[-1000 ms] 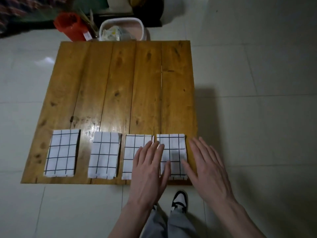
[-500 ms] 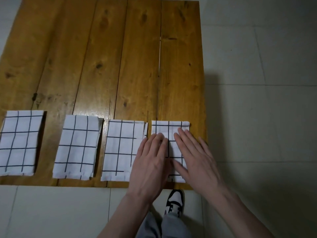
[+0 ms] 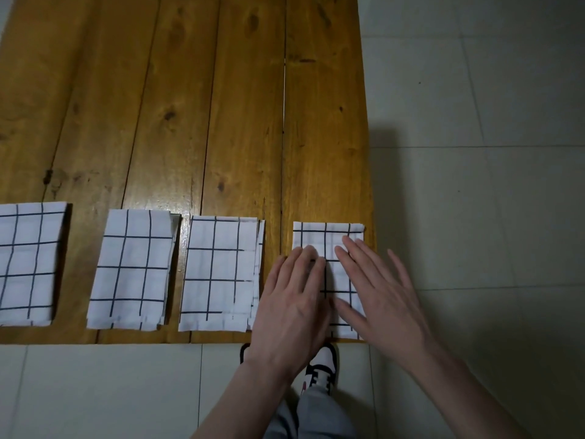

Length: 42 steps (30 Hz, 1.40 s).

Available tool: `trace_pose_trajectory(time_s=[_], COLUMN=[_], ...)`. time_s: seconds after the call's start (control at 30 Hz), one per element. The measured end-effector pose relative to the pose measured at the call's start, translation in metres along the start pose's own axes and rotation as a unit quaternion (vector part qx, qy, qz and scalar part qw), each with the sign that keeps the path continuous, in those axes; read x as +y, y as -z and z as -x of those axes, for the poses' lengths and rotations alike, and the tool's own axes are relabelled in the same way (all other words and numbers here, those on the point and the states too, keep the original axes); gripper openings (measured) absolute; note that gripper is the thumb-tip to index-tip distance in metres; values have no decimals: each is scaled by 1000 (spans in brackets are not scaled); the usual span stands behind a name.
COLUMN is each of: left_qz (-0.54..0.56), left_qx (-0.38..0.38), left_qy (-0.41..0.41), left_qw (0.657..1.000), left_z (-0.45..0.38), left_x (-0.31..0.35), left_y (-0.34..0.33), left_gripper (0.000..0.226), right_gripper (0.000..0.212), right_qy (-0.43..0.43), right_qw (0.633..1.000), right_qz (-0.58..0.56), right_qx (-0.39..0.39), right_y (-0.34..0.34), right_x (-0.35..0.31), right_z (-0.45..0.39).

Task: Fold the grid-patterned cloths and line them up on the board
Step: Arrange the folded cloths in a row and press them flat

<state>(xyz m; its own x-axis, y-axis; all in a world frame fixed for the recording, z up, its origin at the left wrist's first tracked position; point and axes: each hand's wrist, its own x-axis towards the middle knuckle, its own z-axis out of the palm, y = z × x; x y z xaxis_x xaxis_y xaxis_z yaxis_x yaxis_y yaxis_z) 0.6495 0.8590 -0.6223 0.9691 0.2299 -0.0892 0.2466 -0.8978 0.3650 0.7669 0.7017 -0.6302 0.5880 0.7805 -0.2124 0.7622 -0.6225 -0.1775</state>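
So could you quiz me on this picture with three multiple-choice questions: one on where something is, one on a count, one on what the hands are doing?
1. Where on the wooden board do the folded cloths lie?
A. along the near edge
B. along the far edge
C. stacked in the middle

2. How many folded cloths show?
A. two
B. four
C. six

3. What are both hands doing?
A. lifting a cloth
B. hanging off the board
C. lying flat on the rightmost cloth

Answers:
1 A, the row sits beside the person's shoe.
2 B, counting the one cut off at the left edge.
3 C, the left hand and right hand rest with straight fingers on the rightmost cloth.
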Motion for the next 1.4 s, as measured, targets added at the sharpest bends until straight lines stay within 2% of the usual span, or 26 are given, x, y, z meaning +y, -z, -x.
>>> trace_pose_trajectory(time_s=[0.63, 0.87, 1.0, 1.17, 1.4], left_qz=[12, 18, 26, -11, -34], left_qx=[-5, 5, 23, 7, -16], left_qy=[-22, -12, 15, 40, 33], left_qw=[1000, 1000, 999, 999, 999], left_z=[-8, 3, 17, 34, 48], left_x=[-13, -19, -46, -91, -131], left_y=[-1, 29, 56, 62, 65], left_gripper=[64, 66, 66, 78, 78], right_gripper=[75, 76, 69, 68, 69], right_qy=[4, 12, 1, 17, -10], right_qw=[999, 997, 992, 997, 998], right_qz=[-45, -75, -102, -65, -41], right_qx=[11, 27, 69, 48, 36], right_y=[1, 18, 29, 24, -3], right_x=[5, -3, -31, -91, -162], right_z=[-12, -17, -19, -23, -38])
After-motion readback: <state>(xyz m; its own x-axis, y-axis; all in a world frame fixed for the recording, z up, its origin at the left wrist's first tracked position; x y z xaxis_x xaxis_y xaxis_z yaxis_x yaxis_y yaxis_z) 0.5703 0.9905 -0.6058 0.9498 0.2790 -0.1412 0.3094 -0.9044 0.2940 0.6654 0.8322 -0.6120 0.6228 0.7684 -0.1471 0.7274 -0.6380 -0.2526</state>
